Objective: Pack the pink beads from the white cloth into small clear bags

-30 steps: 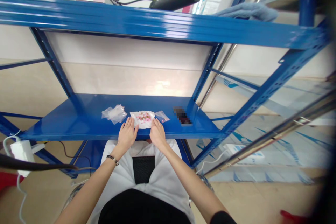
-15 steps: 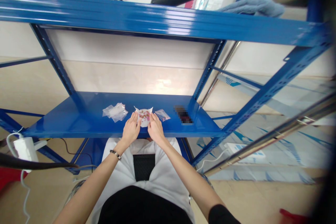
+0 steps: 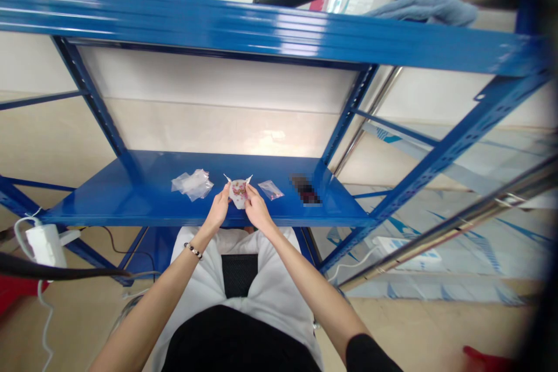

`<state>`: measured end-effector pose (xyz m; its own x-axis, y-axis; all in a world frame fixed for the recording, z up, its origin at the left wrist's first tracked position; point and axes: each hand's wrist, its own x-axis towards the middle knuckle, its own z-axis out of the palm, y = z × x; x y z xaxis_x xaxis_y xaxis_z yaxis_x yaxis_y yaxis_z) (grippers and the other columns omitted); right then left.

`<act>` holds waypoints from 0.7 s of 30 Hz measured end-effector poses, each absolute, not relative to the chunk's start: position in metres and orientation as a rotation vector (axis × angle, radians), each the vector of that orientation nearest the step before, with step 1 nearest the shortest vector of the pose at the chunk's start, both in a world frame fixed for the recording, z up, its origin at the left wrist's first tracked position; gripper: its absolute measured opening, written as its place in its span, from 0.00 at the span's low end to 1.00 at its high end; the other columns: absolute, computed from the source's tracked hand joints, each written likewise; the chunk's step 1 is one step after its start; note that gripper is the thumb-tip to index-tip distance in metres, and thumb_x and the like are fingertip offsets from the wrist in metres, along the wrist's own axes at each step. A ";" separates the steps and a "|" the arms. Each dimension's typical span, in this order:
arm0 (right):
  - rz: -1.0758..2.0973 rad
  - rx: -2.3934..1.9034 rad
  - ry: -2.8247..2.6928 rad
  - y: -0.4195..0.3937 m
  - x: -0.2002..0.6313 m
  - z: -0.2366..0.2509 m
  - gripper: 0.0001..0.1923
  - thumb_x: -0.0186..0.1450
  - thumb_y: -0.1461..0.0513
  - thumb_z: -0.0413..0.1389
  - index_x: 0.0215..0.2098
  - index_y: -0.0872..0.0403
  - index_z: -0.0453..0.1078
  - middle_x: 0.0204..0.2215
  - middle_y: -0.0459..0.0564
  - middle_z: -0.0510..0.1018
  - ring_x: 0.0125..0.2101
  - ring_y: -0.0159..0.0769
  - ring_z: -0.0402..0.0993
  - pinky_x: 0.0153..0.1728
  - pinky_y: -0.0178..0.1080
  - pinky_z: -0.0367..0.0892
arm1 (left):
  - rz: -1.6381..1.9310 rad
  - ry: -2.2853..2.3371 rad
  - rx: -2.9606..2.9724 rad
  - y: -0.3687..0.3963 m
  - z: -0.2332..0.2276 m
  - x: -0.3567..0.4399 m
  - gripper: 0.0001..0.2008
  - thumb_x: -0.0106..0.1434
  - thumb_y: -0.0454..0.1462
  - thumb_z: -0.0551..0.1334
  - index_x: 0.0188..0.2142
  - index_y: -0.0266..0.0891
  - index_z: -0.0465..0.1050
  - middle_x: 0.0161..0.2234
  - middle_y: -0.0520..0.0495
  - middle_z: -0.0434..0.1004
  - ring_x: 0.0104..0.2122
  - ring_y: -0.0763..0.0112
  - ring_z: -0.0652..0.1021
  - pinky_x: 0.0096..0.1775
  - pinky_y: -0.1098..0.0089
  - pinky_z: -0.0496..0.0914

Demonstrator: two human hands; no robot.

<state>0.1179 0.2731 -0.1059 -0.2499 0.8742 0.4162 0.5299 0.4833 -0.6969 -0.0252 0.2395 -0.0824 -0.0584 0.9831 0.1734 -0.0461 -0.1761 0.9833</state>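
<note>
- Head view looks down at a blue shelf [image 3: 131,200], with both hands raised just above its front edge.
- Left hand [image 3: 219,210] pinches the left side of a white paper [image 3: 238,190] with small pink and red bits on it; the fingers are closed on the paper's edge.
- Right hand [image 3: 255,209] pinches the right side of the same paper, fingers closed on it.
- Paper is folded up between the two hands, its two upper corners poking up, and it sits at the middle of the shelf front.
- Clear plastic bags [image 3: 193,183] lie in a crumpled pile on the shelf, left of the paper and apart from it.
- One small bag [image 3: 271,189] lies flat just right of the right hand.
- A bracelet [image 3: 192,250] circles the left wrist.
</note>
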 end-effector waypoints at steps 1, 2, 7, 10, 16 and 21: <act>0.555 -1.148 -1.912 0.274 0.118 -0.105 0.31 0.60 0.72 0.45 0.63 0.59 0.61 0.63 0.56 0.62 0.63 0.40 0.58 0.65 0.43 0.51 | 1.413 1.110 1.237 0.239 -0.081 -0.025 0.32 0.68 0.54 0.48 0.60 0.32 0.64 0.58 0.38 0.69 0.56 0.57 0.71 0.55 0.60 0.67; 0.563 -1.136 -1.902 0.274 0.118 -0.103 0.31 0.60 0.72 0.46 0.62 0.59 0.62 0.62 0.56 0.63 0.62 0.40 0.59 0.65 0.43 0.51 | 1.422 1.099 1.214 0.239 -0.080 -0.024 0.32 0.68 0.54 0.49 0.60 0.32 0.64 0.59 0.37 0.68 0.57 0.57 0.70 0.55 0.60 0.67; 0.557 -1.114 -1.879 0.275 0.116 -0.097 0.29 0.61 0.71 0.45 0.61 0.58 0.64 0.62 0.55 0.64 0.62 0.40 0.60 0.65 0.43 0.52 | 1.445 1.043 1.184 0.239 -0.077 -0.024 0.31 0.68 0.53 0.50 0.61 0.33 0.63 0.61 0.37 0.64 0.59 0.56 0.68 0.56 0.59 0.65; 0.552 -1.091 -1.886 0.275 0.115 -0.096 0.29 0.61 0.71 0.45 0.60 0.57 0.64 0.61 0.54 0.65 0.62 0.39 0.60 0.65 0.43 0.52 | 1.452 1.045 1.197 0.240 -0.076 -0.025 0.31 0.68 0.52 0.50 0.61 0.33 0.63 0.62 0.37 0.64 0.59 0.56 0.68 0.57 0.59 0.64; 0.550 -1.083 -1.902 0.275 0.113 -0.096 0.28 0.62 0.71 0.46 0.60 0.58 0.65 0.61 0.56 0.65 0.61 0.40 0.61 0.64 0.44 0.53 | 1.438 1.056 1.249 0.243 -0.077 -0.028 0.31 0.68 0.52 0.49 0.62 0.34 0.63 0.62 0.38 0.63 0.60 0.56 0.68 0.58 0.58 0.63; 0.533 -1.068 -1.900 0.272 0.110 -0.097 0.28 0.63 0.69 0.46 0.61 0.59 0.63 0.61 0.57 0.64 0.61 0.40 0.61 0.64 0.44 0.53 | 1.403 1.047 1.280 0.246 -0.076 -0.029 0.32 0.68 0.53 0.48 0.62 0.33 0.62 0.63 0.38 0.61 0.61 0.56 0.66 0.58 0.59 0.62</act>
